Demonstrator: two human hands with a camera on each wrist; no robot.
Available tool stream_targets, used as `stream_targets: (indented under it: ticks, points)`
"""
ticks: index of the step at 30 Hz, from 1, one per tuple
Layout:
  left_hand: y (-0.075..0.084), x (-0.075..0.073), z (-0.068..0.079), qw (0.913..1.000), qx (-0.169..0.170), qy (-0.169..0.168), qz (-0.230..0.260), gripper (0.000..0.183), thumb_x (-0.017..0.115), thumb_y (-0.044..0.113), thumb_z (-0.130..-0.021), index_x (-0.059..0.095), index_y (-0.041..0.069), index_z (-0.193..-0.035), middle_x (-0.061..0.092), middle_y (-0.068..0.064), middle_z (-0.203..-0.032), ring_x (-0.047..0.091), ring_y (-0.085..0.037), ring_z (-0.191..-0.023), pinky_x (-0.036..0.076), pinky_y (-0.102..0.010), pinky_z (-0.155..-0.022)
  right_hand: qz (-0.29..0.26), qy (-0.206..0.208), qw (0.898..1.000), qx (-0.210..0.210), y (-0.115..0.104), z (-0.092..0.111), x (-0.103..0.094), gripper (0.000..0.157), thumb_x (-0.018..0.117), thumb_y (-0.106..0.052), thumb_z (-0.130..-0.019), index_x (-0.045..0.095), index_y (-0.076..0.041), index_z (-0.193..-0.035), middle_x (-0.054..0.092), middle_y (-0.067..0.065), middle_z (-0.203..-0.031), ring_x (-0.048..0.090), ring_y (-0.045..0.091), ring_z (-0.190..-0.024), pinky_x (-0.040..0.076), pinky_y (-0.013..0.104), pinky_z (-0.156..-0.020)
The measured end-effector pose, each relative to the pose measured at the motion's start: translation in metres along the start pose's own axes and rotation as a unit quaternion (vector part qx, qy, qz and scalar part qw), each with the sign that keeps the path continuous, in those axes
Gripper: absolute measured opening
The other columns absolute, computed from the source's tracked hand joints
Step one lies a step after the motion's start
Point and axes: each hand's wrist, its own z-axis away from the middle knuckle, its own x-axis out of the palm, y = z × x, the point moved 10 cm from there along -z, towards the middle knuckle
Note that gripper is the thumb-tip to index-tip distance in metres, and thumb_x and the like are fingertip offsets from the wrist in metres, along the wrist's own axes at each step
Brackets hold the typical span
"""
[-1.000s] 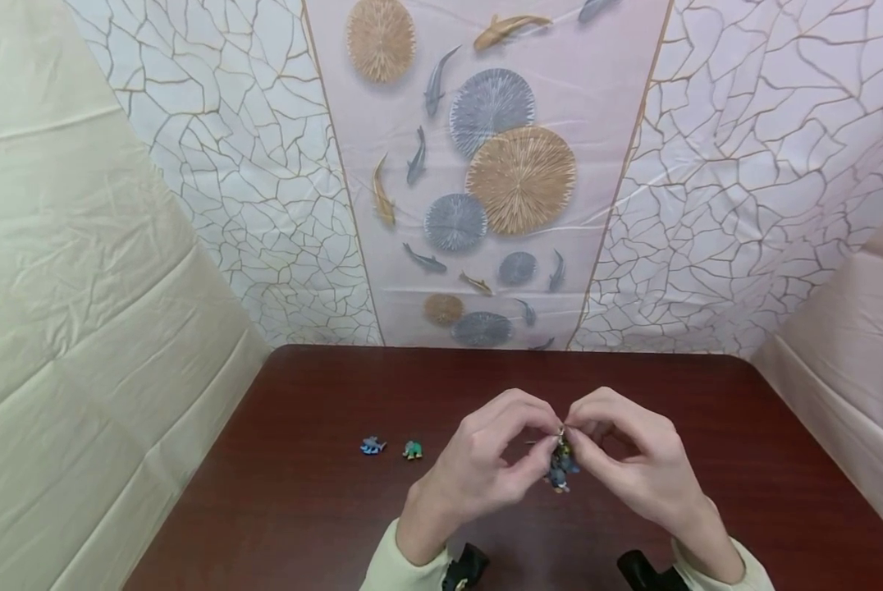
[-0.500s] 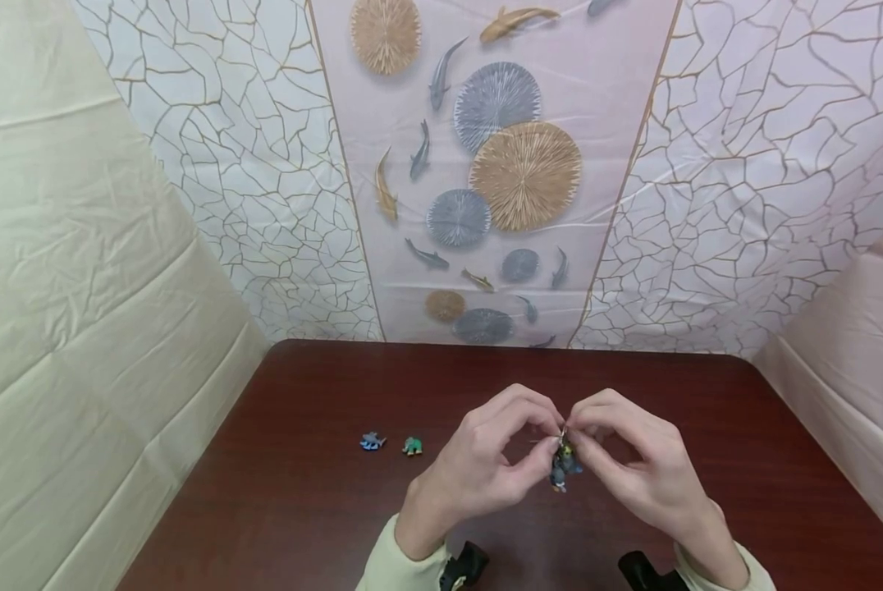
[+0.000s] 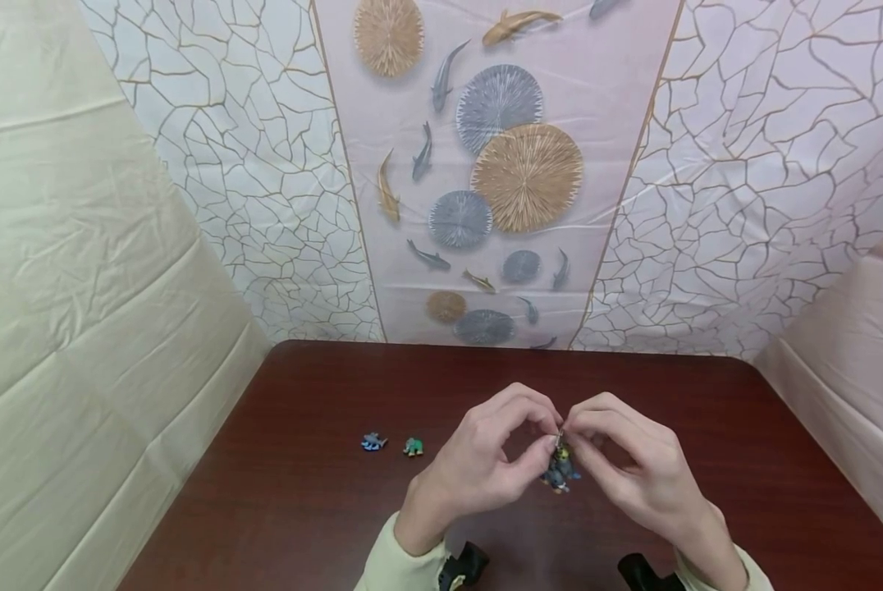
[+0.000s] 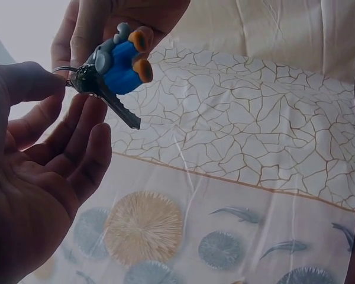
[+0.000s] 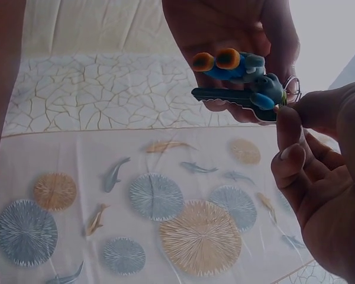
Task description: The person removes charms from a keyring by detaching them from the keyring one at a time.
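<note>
In the head view my left hand (image 3: 478,460) and right hand (image 3: 648,464) meet fingertip to fingertip above the table. Each pinches a thin metal key ring (image 5: 293,83) between thumb and forefinger. From the ring hang a dark key (image 4: 123,110) and small grey-blue figurines. One figurine (image 4: 122,72) has a blue body and orange feet; a second, round-eared one (image 5: 268,89) lies against the key's head in the right wrist view. Fingertips hide part of the ring.
On the dark red-brown table (image 3: 301,509), left of my hands, lie a blue-grey figurine (image 3: 372,442) and a green-grey figurine (image 3: 413,446). A patterned cloth (image 3: 515,287) hangs behind the table's far edge, with pale cloth (image 3: 80,328) at the side.
Both hands keep their pinch on the key ring with only slight finger shifts. The hanging figurines swing and turn a little. The figurines on the table stay put.
</note>
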Motion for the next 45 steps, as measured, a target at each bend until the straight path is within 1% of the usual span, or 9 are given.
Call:
stream_targets:
  ticks: [6, 11, 15, 19, 25, 31, 35, 39, 45]
  points:
    - [-0.004, 0.002, 0.001, 0.9997, -0.019, -0.002, 0.013, 0.012, 0.063, 0.001, -0.087, 0.059, 0.01, -0.092, 0.063, 0.0, -0.102, 0.061, -0.005, -0.092, 0.05, -0.012, -0.081, 0.022, 0.001, 1.0, -0.005, -0.004, -0.004, 0.003, 0.023, 0.06, -0.01, -0.096, 0.064, 0.008, -0.082, 0.06, 0.011, -0.081, 0.056, 0.008, -0.081, 0.046, 0.014, -0.068]
    - [-0.007, 0.002, 0.001, 0.9991, -0.034, -0.003, 0.025, 0.014, 0.061, -0.001, -0.087, 0.059, 0.01, -0.094, 0.063, 0.0, -0.1, 0.06, -0.002, -0.084, 0.05, -0.009, -0.077, 0.025, 0.0, 1.0, -0.004, -0.003, -0.004, 0.004, 0.023, 0.06, -0.01, -0.096, 0.065, 0.007, -0.082, 0.06, 0.01, -0.081, 0.055, 0.008, -0.079, 0.044, 0.013, -0.065]
    - [-0.009, 0.001, 0.001, 0.9989, -0.041, 0.004, 0.025, 0.015, 0.062, -0.002, -0.086, 0.06, 0.009, -0.095, 0.063, 0.001, -0.094, 0.059, 0.0, -0.08, 0.05, -0.008, -0.073, 0.009, -0.005, 1.0, 0.018, 0.004, 0.0, 0.004, 0.016, 0.063, -0.007, -0.094, 0.065, 0.006, -0.085, 0.06, 0.009, -0.083, 0.055, 0.006, -0.078, 0.045, 0.012, -0.064]
    - [-0.013, -0.001, 0.002, 0.9985, -0.051, 0.013, 0.019, 0.013, 0.062, -0.001, -0.086, 0.061, 0.009, -0.094, 0.063, 0.001, -0.089, 0.059, 0.001, -0.076, 0.051, -0.009, -0.07, -0.009, 0.005, 0.999, 0.05, 0.012, 0.005, 0.0, 0.005, 0.066, 0.002, -0.089, 0.066, 0.007, -0.09, 0.061, 0.008, -0.087, 0.054, 0.003, -0.074, 0.044, 0.012, -0.056]
    - [-0.02, -0.006, 0.004, 0.9968, -0.076, 0.024, 0.003, 0.003, 0.062, 0.007, -0.09, 0.061, 0.009, -0.092, 0.061, 0.003, -0.087, 0.057, 0.003, -0.075, 0.051, -0.01, -0.068, 0.004, 0.0, 0.997, 0.077, 0.017, 0.009, 0.001, 0.005, 0.068, 0.002, -0.087, 0.067, 0.001, -0.092, 0.061, 0.004, -0.086, 0.052, 0.0, -0.072, 0.041, 0.012, -0.054]
    - [-0.017, -0.009, 0.003, 0.9978, -0.057, 0.026, -0.02, 0.003, 0.059, 0.009, -0.093, 0.062, 0.01, -0.091, 0.06, 0.003, -0.09, 0.057, 0.0, -0.079, 0.051, -0.011, -0.07, 0.025, -0.029, 0.995, 0.095, 0.021, 0.014, 0.013, 0.01, 0.074, -0.004, -0.084, 0.066, -0.006, -0.09, 0.058, -0.004, -0.081, 0.046, -0.004, -0.064, 0.035, 0.009, -0.05]
    - [-0.011, -0.008, 0.001, 0.9987, -0.032, 0.02, -0.033, 0.003, 0.061, 0.007, -0.092, 0.061, 0.009, -0.093, 0.06, 0.003, -0.093, 0.058, -0.003, -0.083, 0.05, -0.01, -0.074, 0.033, -0.024, 0.994, 0.106, 0.023, 0.016, 0.015, 0.006, 0.072, -0.007, -0.087, 0.065, -0.006, -0.088, 0.056, -0.006, -0.079, 0.046, -0.004, -0.064, 0.035, 0.009, -0.049]
    - [-0.009, -0.007, 0.001, 0.999, -0.024, 0.016, -0.034, 0.005, 0.062, 0.005, -0.092, 0.06, 0.009, -0.095, 0.059, 0.002, -0.095, 0.058, -0.003, -0.085, 0.051, -0.011, -0.076, 0.033, -0.017, 0.992, 0.117, 0.023, 0.016, 0.014, 0.007, 0.068, -0.009, -0.091, 0.065, -0.006, -0.085, 0.056, -0.006, -0.077, 0.045, -0.004, -0.062, 0.034, 0.01, -0.047]
    - [-0.008, -0.008, 0.001, 0.9991, -0.022, 0.019, -0.031, 0.004, 0.061, 0.006, -0.093, 0.061, 0.009, -0.095, 0.06, 0.002, -0.098, 0.058, -0.003, -0.088, 0.05, -0.01, -0.077, 0.022, -0.007, 0.996, 0.083, 0.011, 0.005, 0.014, 0.009, 0.065, -0.005, -0.092, 0.064, -0.004, -0.082, 0.053, -0.003, -0.074, 0.044, -0.001, -0.063, 0.033, 0.01, -0.048]
